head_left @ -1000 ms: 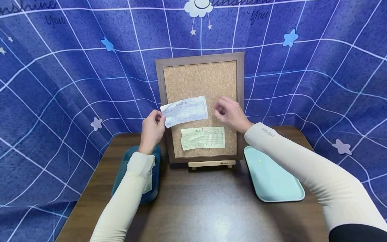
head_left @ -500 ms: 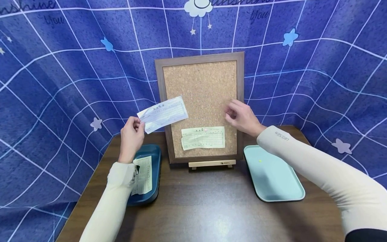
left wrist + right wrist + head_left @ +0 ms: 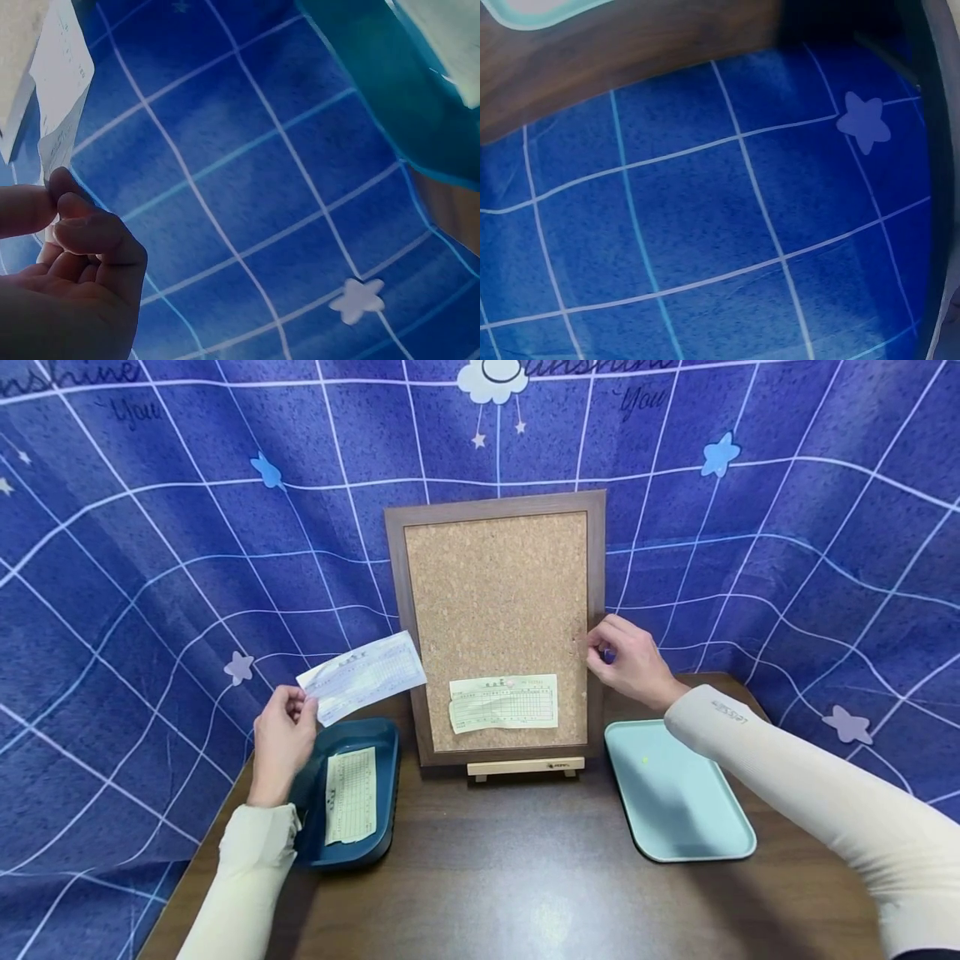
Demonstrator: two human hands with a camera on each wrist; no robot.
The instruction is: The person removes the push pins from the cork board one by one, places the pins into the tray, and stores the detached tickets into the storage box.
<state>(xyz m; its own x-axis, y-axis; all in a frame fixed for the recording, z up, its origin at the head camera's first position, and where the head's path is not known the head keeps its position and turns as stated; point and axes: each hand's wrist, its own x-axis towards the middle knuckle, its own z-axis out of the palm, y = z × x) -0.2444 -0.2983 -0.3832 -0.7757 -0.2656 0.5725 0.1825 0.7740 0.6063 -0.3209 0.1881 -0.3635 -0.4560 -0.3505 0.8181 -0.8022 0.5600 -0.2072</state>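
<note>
My left hand pinches the lower left corner of a white-blue printed paper slip, tilted up to the right. The slip hangs above the blue bin and overlaps the cork board's left frame in the head view. In the left wrist view, thumb and fingertips hold the slip nearly edge-on. My right hand is at the cork board's right frame, thumb and index tips brought together; I cannot tell whether something small is between them. Low on the cork board, a green printed slip hangs from a pale pin.
On the left, a dark blue bin contains another greenish slip. A mint tray stands on the right with a tiny yellow-green bit in it. The board leans on a small wooden stand. A blue curtain hangs behind.
My left hand has drawn the blue-white slip left and down, off the board's front, uncovering the slip in the bin. My right hand has moved right, from the board's middle to its frame.
</note>
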